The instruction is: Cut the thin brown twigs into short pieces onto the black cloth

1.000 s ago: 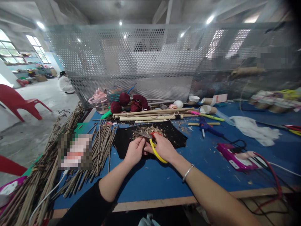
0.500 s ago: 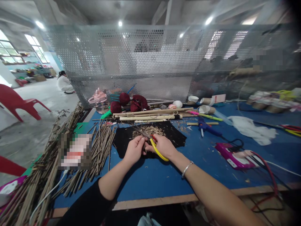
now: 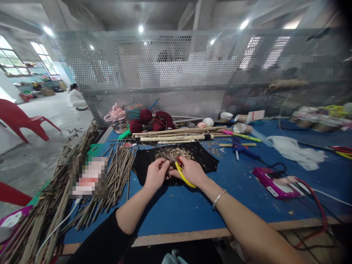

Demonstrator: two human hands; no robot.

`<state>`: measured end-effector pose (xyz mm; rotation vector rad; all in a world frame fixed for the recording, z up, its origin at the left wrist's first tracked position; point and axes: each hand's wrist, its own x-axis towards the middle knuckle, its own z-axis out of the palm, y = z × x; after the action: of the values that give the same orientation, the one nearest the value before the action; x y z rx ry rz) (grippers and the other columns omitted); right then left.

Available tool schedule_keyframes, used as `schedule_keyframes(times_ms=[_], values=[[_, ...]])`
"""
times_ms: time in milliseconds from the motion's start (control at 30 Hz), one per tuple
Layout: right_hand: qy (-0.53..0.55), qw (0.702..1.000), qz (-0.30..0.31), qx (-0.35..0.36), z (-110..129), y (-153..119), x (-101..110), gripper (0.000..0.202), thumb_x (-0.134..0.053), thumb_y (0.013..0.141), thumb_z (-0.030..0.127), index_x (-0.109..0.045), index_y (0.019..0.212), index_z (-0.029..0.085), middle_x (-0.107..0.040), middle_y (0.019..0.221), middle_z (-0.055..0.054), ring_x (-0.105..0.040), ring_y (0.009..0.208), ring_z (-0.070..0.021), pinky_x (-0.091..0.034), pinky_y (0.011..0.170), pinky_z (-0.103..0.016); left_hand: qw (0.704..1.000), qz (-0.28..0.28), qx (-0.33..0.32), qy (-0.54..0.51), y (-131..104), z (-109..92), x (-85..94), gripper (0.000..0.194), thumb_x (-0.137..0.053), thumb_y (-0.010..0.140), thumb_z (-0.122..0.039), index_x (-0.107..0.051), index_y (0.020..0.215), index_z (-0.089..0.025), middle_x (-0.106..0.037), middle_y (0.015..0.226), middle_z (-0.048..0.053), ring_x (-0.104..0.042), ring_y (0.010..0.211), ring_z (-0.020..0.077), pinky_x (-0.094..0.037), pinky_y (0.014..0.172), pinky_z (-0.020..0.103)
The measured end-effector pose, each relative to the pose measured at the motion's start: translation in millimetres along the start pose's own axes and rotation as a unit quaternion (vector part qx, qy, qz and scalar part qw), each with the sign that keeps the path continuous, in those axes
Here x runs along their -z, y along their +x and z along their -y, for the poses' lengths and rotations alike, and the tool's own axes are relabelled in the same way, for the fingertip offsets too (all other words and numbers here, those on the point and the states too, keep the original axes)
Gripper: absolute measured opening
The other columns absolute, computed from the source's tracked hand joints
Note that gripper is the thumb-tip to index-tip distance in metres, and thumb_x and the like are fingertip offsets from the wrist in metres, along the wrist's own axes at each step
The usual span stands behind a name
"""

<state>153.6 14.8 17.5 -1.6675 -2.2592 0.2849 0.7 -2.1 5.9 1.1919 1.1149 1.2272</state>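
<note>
My right hand (image 3: pixel 192 171) is closed around scissors with yellow-and-red handles (image 3: pixel 183 175); their dark blades point away to the left. Close beside it, my left hand (image 3: pixel 156 172) is closed in a pinch right by the blades. Whatever small piece lies between its fingers is mostly hidden. Both hands are over the near part of a black cloth (image 3: pixel 207 157), which bears a heap of small brown cut pieces (image 3: pixel 180 152). Left of the cloth, a pile of thin brown sticks (image 3: pixel 117 176) lies on the blue table (image 3: pixel 176 216).
Bundled dry branches (image 3: pixel 49 198) line the left edge. Behind the cloth are pale rods (image 3: pixel 176 138) and dark red balls (image 3: pixel 145 116). To the right lie a blue glue gun (image 3: pixel 243 149), a magenta power strip (image 3: pixel 271 185) and white plastic film (image 3: pixel 298 150). A person (image 3: pixel 76 98) crouches far left.
Almost nothing differs. My hands stay together at the scissors, with the right hand and the yellow handle shifted very slightly. The whole view has moved a few pixels.
</note>
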Motion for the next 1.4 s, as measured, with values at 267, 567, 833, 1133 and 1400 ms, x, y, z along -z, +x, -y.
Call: schedule_keyframes(times_ms=[267, 567, 833, 1133, 1400], values=[[0.024, 0.999, -0.019, 0.023, 2, -3, -2, 0.051, -0.061, 0.063, 0.058, -0.045, 0.092, 0.019, -0.059, 0.083, -0.005, -0.057, 0.077, -0.0195, -0.032, 0.059, -0.024, 0.998, -0.027, 0.001, 0.057, -2, -4, 1.1, 0.032, -0.059, 0.068, -0.044, -0.059, 0.074, -0.013, -0.06, 0.057, 0.0, -0.043, 0.036, 0.0055, -0.035, 0.031, 0.016], [0.037, 0.999, -0.026, 0.003, 1, -1, 3, 0.038, -0.056, 0.068, 0.056, -0.047, 0.079, 0.021, -0.056, 0.066, 0.0, -0.05, 0.056, -0.0132, -0.026, 0.05, -0.022, 0.998, -0.021, -0.019, 0.05, -1, -1, 1.3, 0.032, -0.058, 0.069, -0.044, -0.063, 0.078, -0.013, -0.06, 0.058, 0.0, -0.051, 0.046, 0.0092, -0.042, 0.041, 0.018], [0.058, 0.998, -0.038, 0.004, -5, 2, -1, 0.037, -0.054, 0.068, 0.057, -0.045, 0.07, 0.021, -0.051, 0.058, 0.002, -0.043, 0.051, -0.0111, -0.027, 0.047, -0.021, 0.999, 0.012, -0.015, 0.04, 0, 2, 1.1, 0.029, -0.056, 0.072, -0.042, -0.064, 0.079, -0.015, -0.061, 0.058, 0.001, -0.057, 0.052, 0.0116, -0.041, 0.043, 0.017], [0.051, 0.998, -0.041, 0.002, -7, 6, -1, 0.036, -0.048, 0.073, 0.056, -0.047, 0.065, 0.021, -0.05, 0.057, 0.002, -0.04, 0.049, -0.0103, -0.026, 0.048, -0.021, 0.999, 0.025, -0.015, 0.043, -1, 1, 1.6, 0.03, -0.054, 0.073, -0.043, -0.063, 0.078, -0.015, -0.062, 0.061, 0.002, -0.059, 0.056, 0.0125, -0.042, 0.044, 0.018], [0.058, 0.998, -0.02, -0.007, -10, 7, -1, 0.037, -0.047, 0.074, 0.056, -0.048, 0.064, 0.021, -0.051, 0.056, 0.002, -0.043, 0.049, -0.0109, -0.027, 0.047, -0.021, 0.998, 0.033, -0.003, 0.047, -2, -3, 1.5, 0.031, -0.053, 0.073, -0.044, -0.062, 0.077, -0.014, -0.064, 0.064, 0.003, -0.06, 0.058, 0.013, -0.042, 0.044, 0.018]])
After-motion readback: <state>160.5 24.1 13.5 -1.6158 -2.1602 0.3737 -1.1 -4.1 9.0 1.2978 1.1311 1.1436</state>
